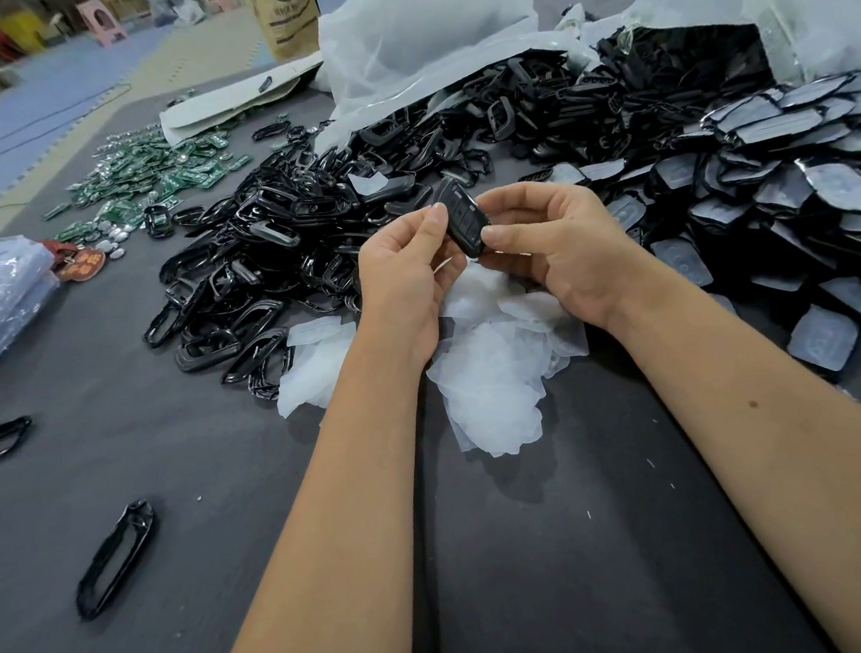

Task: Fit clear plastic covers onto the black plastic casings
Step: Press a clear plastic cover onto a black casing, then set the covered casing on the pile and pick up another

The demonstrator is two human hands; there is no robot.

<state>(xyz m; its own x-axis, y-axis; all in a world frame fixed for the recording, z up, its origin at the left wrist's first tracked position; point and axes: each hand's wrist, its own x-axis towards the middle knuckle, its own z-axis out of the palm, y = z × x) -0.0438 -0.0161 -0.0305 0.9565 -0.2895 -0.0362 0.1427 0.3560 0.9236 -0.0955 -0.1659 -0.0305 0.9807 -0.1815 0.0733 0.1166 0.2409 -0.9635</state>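
Both hands meet above the heap of clear plastic covers [494, 373], which serves here as the landmark. The black casing [463, 218] is held in the air just beyond that heap, pinched between the two hands. The left hand [403, 271] grips its near-left edge, thumb tip against the rim and the other fingers curled behind it. The right hand [561, 244] holds the opposite side, its thumb laid across the lower end and its fingers wrapped round the back. So both sets of fingers are narrow, closed on the same piece.

The casing's long axis runs from upper left, away from the person, to lower right, toward the right palm — tilted, not level. Its buttoned face is turned up toward the camera. Whether a clear cover already lies over that face cannot be told; nothing glossy or loose shows on it.

The relation that matters: the covers lie directly below and slightly nearer than the held casing, under both wrists, and neither hand is clearly nearer. Either could drop to pick one, though the right seems to carry more of the grip, so the left looks the freer.

Beyond the covers on the counter [225, 497] spreads the pile of black frames [267, 246], and to the right of the covers lie the stacked backed pieces [793, 184].
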